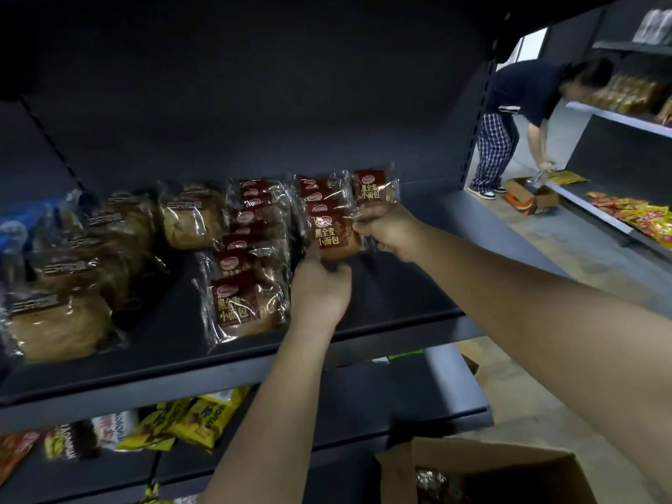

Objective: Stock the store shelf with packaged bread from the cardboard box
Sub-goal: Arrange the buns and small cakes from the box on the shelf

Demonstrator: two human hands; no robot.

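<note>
I see left hand (320,291) pinching bread packet (331,235) at 6 o'clock edge; right hand (387,231) gripping 3 o'clock edge.

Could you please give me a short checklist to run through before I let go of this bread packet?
1. Left hand holds the front bread packet at its lower edge: ok.
2. Right hand pinches its wrapper on the right side: ok.
3. Packet lines up with the row behind it: ok.
4. Bare shelf to the right for another row: ok.
5. Cardboard box open, below the shelf: ok.
6. Bread left in the box: cannot tell, only a glint of wrapper shows.
</note>
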